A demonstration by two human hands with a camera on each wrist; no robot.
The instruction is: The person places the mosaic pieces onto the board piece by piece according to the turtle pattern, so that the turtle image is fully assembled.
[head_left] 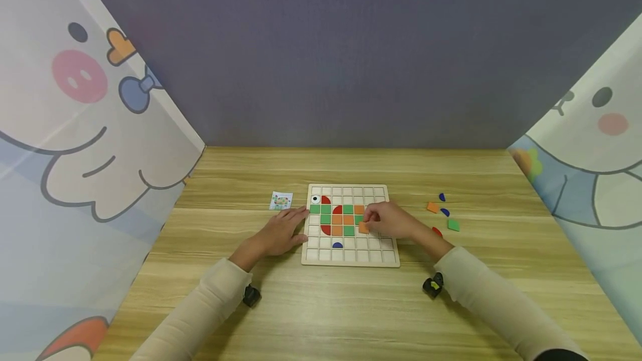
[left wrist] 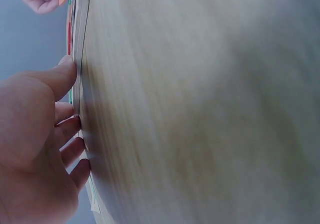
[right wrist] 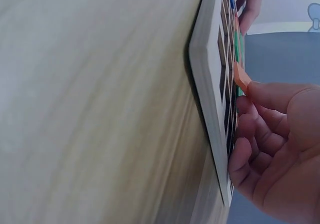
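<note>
A pale wooden grid board [head_left: 351, 261] lies on the table, partly filled with green, orange and red tiles that form a patterned shape. My right hand [head_left: 390, 220] reaches over its right half and pinches an orange tile [head_left: 363, 228] between thumb and fingers. In the right wrist view that orange tile [right wrist: 241, 77] tilts, one end low over the grid. My left hand [head_left: 282, 232] rests at the board's left edge, fingers extended and thumb against the rim. A white disc with a black dot [head_left: 315, 199] sits near the upper left corner; a blue half-circle [head_left: 337, 245] lies lower down.
A small printed picture card [head_left: 281, 201] lies left of the board. To the right are loose pieces: an orange one [head_left: 433, 207], a green one [head_left: 453, 224], two blue ones and a red one [head_left: 437, 232] beside the right forearm. A grey panel [head_left: 351, 71] rises behind the table.
</note>
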